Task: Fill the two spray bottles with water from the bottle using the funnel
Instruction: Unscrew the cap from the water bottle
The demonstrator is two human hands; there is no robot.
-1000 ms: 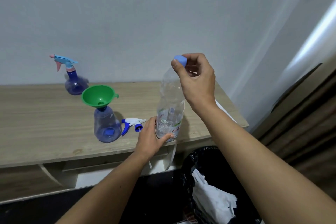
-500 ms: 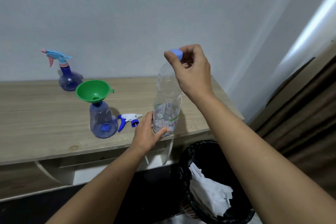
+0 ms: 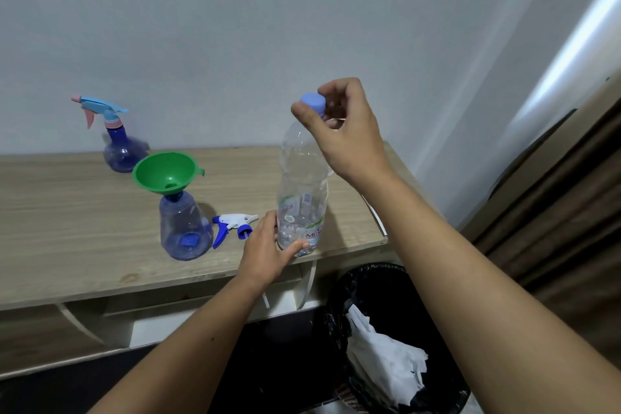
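My left hand (image 3: 268,250) grips the base of the clear plastic water bottle (image 3: 302,198) standing on the wooden desk (image 3: 67,228); my right hand (image 3: 342,128) pinches its pale blue cap (image 3: 313,103). The green plastic funnel (image 3: 164,173) sits in the open blue spray bottle (image 3: 183,228); the capped blue spray bottle (image 3: 117,144) stands behind.

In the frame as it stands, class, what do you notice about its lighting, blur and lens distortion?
Head view: soft, even light, with a bright streak on the wall at upper right; wide-angle bending tilts the desk edge and stretches both forearms; the far spray bottle looks smeared, the water bottle and green funnel fairly sharp; faint shadows fall right of the near spray bottle.
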